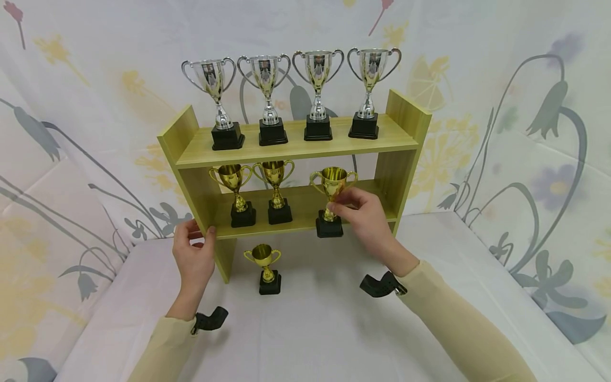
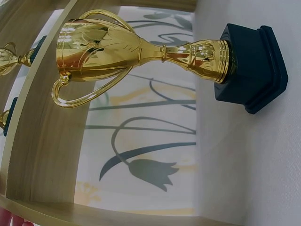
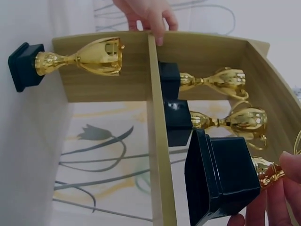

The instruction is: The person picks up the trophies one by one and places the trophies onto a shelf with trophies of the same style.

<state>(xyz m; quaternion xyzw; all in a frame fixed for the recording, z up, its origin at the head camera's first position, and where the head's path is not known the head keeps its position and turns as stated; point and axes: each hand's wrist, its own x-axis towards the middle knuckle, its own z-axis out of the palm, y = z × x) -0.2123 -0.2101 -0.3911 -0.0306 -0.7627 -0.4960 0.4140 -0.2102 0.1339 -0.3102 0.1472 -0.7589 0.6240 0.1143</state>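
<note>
My right hand (image 1: 365, 217) pinches a gold trophy cup (image 1: 333, 183) by its stem, upright, its black base (image 3: 221, 176) at the front edge of the middle shelf. On that shelf's left part stand two gold trophies (image 1: 231, 180) (image 1: 275, 178) with black bases. My left hand (image 1: 194, 254) grips the left side of the wooden shelf unit (image 1: 191, 196), thumb at the front edge of the middle board. Below, another gold trophy (image 1: 263, 257) stands on the white tabletop near the unit's left leg; the left wrist view shows this trophy (image 2: 99, 49) up close.
Several silver trophies (image 1: 317, 69) line the top shelf (image 1: 296, 151). White cloth covers the table (image 1: 305, 329), and a flower-printed cloth (image 1: 515, 132) hangs behind and at both sides. A black strap mount (image 1: 379, 285) sits on the right wrist, another (image 1: 210, 319) on the left.
</note>
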